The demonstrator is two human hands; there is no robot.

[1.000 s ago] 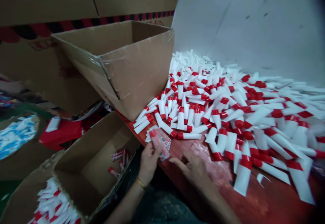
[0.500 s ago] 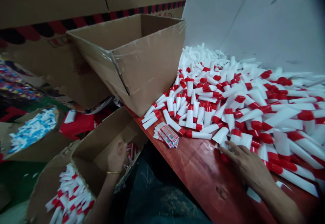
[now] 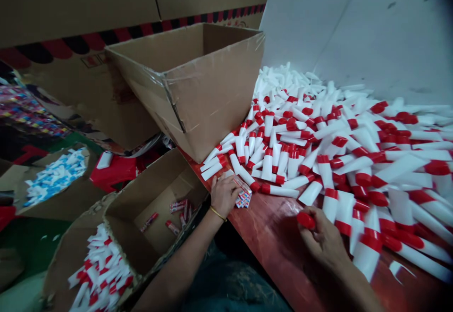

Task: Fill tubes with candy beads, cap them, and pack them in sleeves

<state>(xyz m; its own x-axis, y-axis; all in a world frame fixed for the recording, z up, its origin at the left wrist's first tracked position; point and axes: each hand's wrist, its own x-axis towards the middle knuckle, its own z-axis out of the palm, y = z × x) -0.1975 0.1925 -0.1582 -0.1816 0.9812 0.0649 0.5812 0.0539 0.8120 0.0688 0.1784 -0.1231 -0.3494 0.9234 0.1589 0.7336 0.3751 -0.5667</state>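
Note:
My left hand (image 3: 223,195), with a yellow band at the wrist, rests on a small stack of printed cards (image 3: 244,196) at the edge of the red table (image 3: 262,236); its fingers are bent over the cards, and whether they pinch one is unclear. In my right hand (image 3: 323,236) is a tube with a red cap (image 3: 306,220), the cap pointing up between thumb and fingers; the rest of the tube is hidden. A large heap of white tubes with red caps (image 3: 332,161) spreads behind and right of my right hand.
An open cardboard box (image 3: 215,95) stands at the table's back left. Below it, another box (image 3: 141,227) holds several printed tubes. Farther left are red-capped tubes (image 3: 102,269) and blue-and-white pieces (image 3: 56,175) in boxes.
My left hand has moved out of the lower box, up and right to the cards. My right hand has drawn back from the heap's edge and now holds a tube.

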